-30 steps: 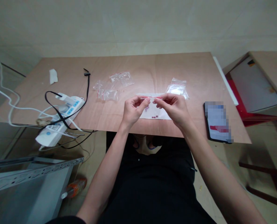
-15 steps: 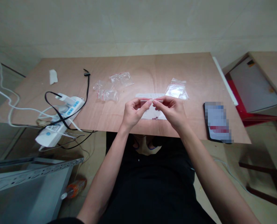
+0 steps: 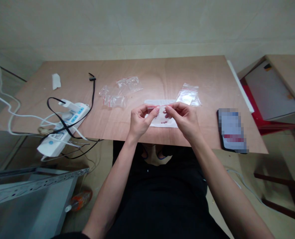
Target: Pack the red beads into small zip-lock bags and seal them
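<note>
The pale wooden table stands against a tiled wall. Near its front edge, my left hand and right hand pinch a red-striped zip bag over a white sheet. Risk: tilting it incompletely closed could spill any contents. Dark-red pieces show; inside or beneath, I cannot tell. Beyond: stacked bags right, crumpled bags left, no contents discernible.

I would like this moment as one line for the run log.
left hand: pinches bag | right hand: pinches same bag | sheet: on table, beneath hands | phone: table's right side
</note>
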The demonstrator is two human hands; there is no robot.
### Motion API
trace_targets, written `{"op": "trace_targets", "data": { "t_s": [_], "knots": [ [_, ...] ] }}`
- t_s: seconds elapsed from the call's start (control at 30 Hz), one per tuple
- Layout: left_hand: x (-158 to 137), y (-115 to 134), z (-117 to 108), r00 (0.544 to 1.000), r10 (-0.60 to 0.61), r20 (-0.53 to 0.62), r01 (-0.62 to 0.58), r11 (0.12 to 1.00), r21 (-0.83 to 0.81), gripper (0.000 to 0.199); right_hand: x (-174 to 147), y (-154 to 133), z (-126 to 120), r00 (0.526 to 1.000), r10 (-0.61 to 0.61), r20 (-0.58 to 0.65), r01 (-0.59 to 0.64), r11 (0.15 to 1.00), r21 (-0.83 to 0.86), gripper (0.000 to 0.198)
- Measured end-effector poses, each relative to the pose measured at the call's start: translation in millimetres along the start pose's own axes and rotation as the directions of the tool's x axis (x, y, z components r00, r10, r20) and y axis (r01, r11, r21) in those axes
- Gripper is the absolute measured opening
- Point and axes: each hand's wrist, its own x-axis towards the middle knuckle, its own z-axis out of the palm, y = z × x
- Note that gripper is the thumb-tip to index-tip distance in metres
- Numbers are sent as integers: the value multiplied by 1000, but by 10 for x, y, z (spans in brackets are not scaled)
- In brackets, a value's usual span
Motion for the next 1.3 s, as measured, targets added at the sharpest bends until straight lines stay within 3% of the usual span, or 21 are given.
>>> {"op": "trace_targets", "data": {
  "t_s": [0.13, 0.33, 0.53, 0.7, 0.97, 1.17, 1.3],
  "knots": [
    [-4, -4, 12, 1000, 23, 14, -23, 1000, -4, 20, 9, 5, 30, 999, 37, 39, -37, 999, -9, 32],
    [-22, -51, 42, 998, -20, 66, 23, 998, -57, 24, 2, 5, 34, 1000, -20, -1, 20, 999, -25, 28],
    [-9, -58, -8, 999, -33, -21, 32, 999, -13, 25, 12, 21, -12, 1000, 24, -9, -24, 999, -48, 26],
    [-13, -30, -38, 998, -2, -60, 5, 999, 39, 28, -15, 80, -23, 998, 63, 2, -63, 998, 30, 25],
    [-19, -32, -17, 998, -70, 1, 70, 997, -39, 25, -42, 75, -23, 1000, -3, -21, 3, 1000, 15, 29],
    [-55, -14, 9, 999, -28, 18, 28, 999, 39, 23, -61, 101, 21, 999, 29, 41, -29, 1000, -9, 29],
    [-66, -15, 38, 1000, -25, 16, 24, 998, 62, 26, -86, 110, 50, 1000, 27, -4, -27, 1000, 16, 30]
  ]
}}
